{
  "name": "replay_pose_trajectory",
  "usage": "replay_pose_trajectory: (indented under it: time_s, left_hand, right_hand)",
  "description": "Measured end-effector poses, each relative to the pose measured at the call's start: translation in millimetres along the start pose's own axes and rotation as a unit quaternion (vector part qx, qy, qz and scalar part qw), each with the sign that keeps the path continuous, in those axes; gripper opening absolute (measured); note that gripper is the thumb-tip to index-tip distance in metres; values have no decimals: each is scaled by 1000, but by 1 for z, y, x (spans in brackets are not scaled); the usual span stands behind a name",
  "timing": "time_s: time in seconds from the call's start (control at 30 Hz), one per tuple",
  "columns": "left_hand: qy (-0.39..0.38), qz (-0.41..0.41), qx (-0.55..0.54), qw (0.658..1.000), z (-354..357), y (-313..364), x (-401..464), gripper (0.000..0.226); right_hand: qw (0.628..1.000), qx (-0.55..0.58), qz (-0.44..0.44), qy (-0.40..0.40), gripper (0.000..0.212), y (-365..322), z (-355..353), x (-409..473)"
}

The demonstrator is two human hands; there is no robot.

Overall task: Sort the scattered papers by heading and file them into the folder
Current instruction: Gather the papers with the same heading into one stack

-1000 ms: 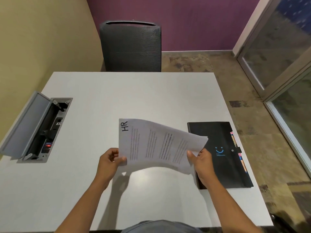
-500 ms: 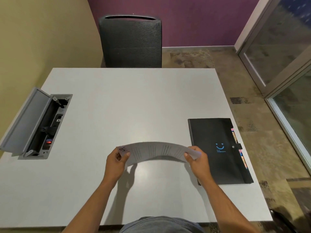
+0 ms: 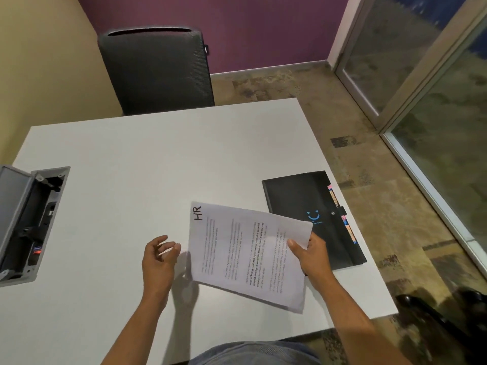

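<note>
Sheaf of papers (image 3: 247,255) headed "HR", held above white table (image 3: 147,164), pinched at right edge by right hand (image 3: 312,255). Left hand (image 3: 158,262) just beside left edge, fingers loosely curled, holding nothing. Closed black folder (image 3: 313,206) flat on table, partly under papers' far corner.

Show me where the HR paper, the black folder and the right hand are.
HR paper (image 3: 247,254), head view, middle of the printed sheet.
black folder (image 3: 297,196), head view, bare cover above the blue smile.
right hand (image 3: 313,256), head view, back of the hand gripping the sheet's edge.
</note>
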State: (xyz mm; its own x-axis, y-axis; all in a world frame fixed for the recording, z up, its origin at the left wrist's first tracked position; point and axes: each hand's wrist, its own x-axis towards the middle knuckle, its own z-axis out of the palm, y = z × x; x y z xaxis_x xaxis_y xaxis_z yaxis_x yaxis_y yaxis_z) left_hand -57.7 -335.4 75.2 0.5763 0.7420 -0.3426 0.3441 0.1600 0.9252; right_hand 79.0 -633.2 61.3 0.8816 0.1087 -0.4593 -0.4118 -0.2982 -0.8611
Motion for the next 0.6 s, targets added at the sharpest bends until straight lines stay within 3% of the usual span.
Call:
replay_pose_trajectory:
  time_s: [0.23, 0.33, 0.47, 0.6]
  left_hand:
    - [-44, -117, 43, 991, 45, -26, -34, 72]
    - [-86, -189, -19, 978, 63, -32, -51, 83]
    - [-134, -271, -148, 942, 80, -31, -71, 82]
    - [-115, -209, -97, 966, 78, -39, -79, 65]
  right_hand:
    - [984, 150, 78, 49, 33, 28, -31, -8]
    - [974, 191, 104, 53, 33, 36, -33, -15]
    - [971, 197, 132, 42, 33, 46, -27, -23]
    - [971, 198, 134, 16, 34, 49, -13, -34]
